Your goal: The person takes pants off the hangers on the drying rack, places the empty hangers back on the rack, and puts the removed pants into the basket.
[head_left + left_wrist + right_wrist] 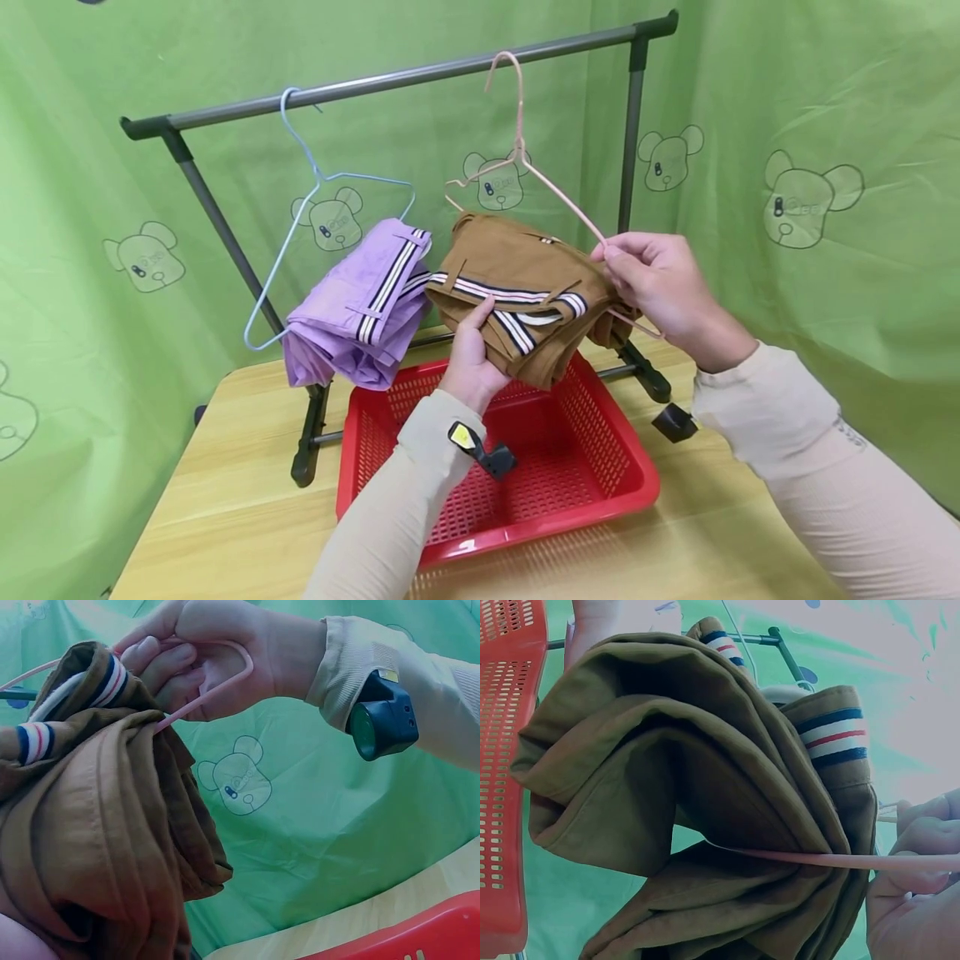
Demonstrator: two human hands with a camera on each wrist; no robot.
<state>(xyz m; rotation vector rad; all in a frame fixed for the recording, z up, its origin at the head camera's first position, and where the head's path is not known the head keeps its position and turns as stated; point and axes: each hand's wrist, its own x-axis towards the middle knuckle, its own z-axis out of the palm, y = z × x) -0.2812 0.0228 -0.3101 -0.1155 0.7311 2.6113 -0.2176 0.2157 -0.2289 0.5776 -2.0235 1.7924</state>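
Observation:
Brown trousers (517, 250) with a striped waistband lie folded over the lower bar of a pink hanger (555, 192). My left hand (472, 358) grips the bundle from below, its thumb on the front and its fingers hidden behind the cloth. With thumb and fingertips my right hand (656, 279) pinches the hanger's right side, beside the trousers. In the head view the hanger's hook overlaps the rail of the rack (420, 77). The right wrist view shows the pink bar running under the layered brown folds (705, 772).
Left of the trousers, a blue hanger (277, 250) hangs on the rail with folded purple trousers (360, 308) on it. A red perforated basket (645, 492) stands on the wooden table (217, 467) below my hands. Green printed curtains surround the rack.

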